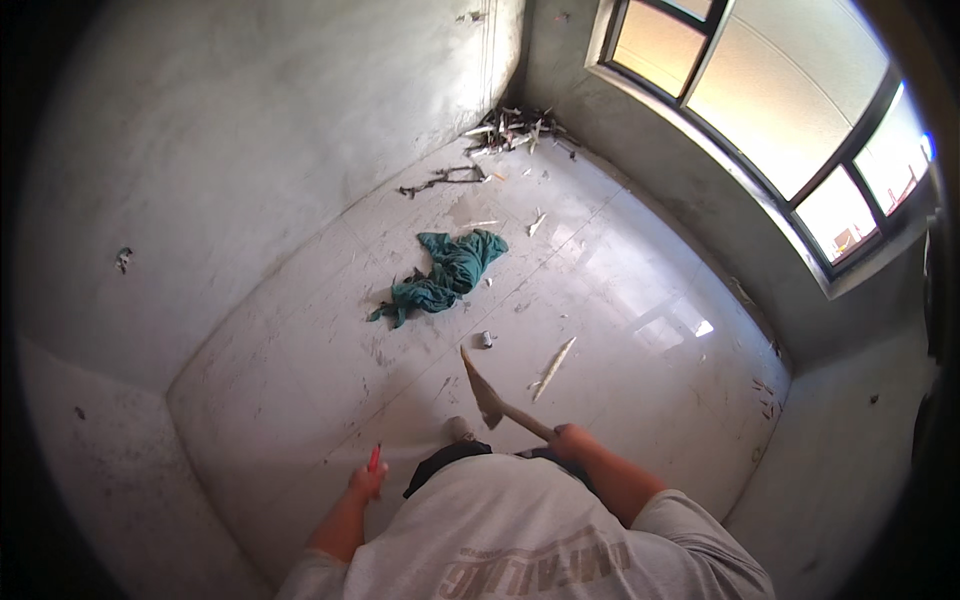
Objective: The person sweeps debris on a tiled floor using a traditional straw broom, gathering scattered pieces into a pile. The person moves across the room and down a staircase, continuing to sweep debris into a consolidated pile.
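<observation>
My right hand grips the wooden handle of a pick-like hand tool. Its long, tapering head points away from me above the floor, though its exact kind is not clear. To the left, my left hand is closed around a slim red object, which sticks up from the fist and is too small to name. Ahead on the floor lies a crumpled dark green cloth. Between the cloth and the tool is a small whitish cylinder. A thin pale strip lies to the right of the tool head.
Debris, dark and white pieces, is heaped in the far corner. A bent dark strip lies near it. Grey bare walls surround the dusty tiled floor. A dark-framed window is at the right. Small scraps lie by the right wall.
</observation>
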A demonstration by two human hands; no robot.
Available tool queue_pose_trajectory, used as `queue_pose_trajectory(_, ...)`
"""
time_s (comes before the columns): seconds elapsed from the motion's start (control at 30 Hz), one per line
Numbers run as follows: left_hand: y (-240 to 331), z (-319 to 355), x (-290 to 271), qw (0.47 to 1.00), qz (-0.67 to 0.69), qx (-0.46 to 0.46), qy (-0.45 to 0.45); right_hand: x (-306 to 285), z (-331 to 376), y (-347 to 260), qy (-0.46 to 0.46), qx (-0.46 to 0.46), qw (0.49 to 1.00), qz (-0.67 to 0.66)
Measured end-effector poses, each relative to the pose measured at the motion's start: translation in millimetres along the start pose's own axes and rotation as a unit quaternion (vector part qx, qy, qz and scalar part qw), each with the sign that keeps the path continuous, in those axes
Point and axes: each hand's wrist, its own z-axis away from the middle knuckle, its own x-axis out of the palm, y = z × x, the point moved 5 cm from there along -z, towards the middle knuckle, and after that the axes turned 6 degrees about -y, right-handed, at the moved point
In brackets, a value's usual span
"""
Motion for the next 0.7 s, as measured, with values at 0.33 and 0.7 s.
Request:
queue_pose_trajectory(0.33,208,-40,-103,0.981,0.147,0.089,0.092,-67,-199,-59,-0.131,0.051,0.985,-0.099)
queue_pose_trajectory(0.7,209,3,-28,0.99,-0.004,-0.136,0.044,-202,-267,110,0.013,0.164,0.95,-0.264)
